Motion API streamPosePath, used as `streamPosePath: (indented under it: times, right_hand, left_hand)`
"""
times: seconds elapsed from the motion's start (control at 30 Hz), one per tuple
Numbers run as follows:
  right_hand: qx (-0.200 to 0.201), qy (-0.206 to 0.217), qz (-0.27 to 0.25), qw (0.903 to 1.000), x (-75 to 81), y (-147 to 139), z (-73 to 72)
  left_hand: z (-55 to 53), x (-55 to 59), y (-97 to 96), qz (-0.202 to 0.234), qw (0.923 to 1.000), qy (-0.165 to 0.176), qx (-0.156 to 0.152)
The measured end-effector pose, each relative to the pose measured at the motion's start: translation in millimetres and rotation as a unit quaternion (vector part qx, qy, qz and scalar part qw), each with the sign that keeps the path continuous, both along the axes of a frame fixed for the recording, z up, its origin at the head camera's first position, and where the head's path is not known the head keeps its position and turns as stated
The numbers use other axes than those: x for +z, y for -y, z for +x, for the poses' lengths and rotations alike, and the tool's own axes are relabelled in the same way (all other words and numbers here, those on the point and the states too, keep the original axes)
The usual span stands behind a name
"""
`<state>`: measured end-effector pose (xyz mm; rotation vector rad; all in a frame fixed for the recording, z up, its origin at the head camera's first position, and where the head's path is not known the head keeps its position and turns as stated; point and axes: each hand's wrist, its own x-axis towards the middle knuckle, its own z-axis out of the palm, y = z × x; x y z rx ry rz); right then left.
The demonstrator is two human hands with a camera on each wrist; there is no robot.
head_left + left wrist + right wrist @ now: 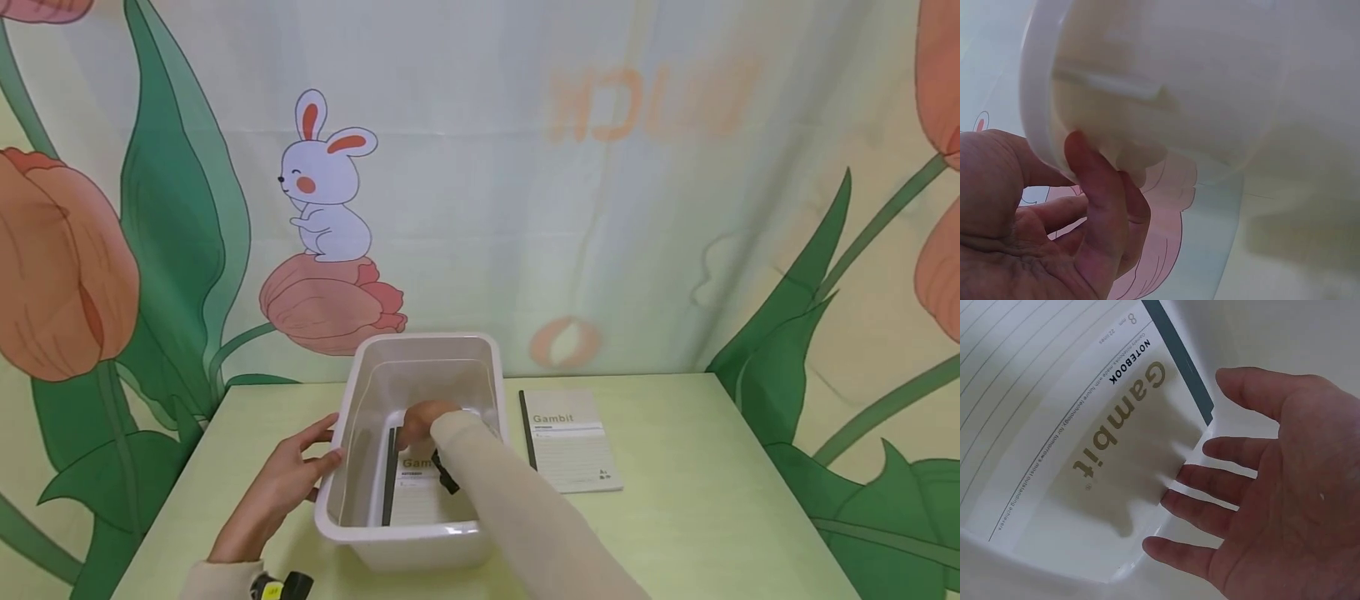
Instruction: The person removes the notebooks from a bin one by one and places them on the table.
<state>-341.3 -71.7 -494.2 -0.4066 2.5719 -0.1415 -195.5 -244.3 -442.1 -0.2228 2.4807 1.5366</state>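
My left hand (288, 475) holds the left rim of a white plastic tub (420, 533). In the left wrist view, fingers (1100, 200) of that hand bend up under the lip of the tub. My right hand (426, 421) reaches down inside the tub. A Gambit notebook (1079, 431) with a dark spine lies flat on its bottom, cover up. The right wrist view shows this hand's fingers spread and fairly straight near the notebook's top edge, casting shadows on the cover, with nothing held. My right sleeve hides part of the tub's right side.
A second Gambit notebook (573, 450) lies on the pale green table (675, 533) to the right of the tub. Behind the table hangs a curtain (480, 208) printed with tulips and a rabbit. Small cameras are strapped to both wrists.
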Motion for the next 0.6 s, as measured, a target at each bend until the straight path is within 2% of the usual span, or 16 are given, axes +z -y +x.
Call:
streamPosePath:
  times: [0.17,0.37,0.6]
  right_hand:
    - [0.024,0.007,0.012,0.9996,-4.3,0.6,-2.7]
    - [0.066,0.000,0.022,0.9976,3.2,1.4,3.6]
    - [0.032,-0.026,0.043,0.9982,-0.5,3.7,4.9]
  left_hand:
    - [-1.8,-1.3,0.6,-0.001,1.0000,-0.005,0.000]
    - [-2.4,-3.9,0.6,-0.002,0.9999,-0.016,0.000]
    - [-1.1,-1.3,-0.3,-0.003,0.9999,-0.011,0.000]
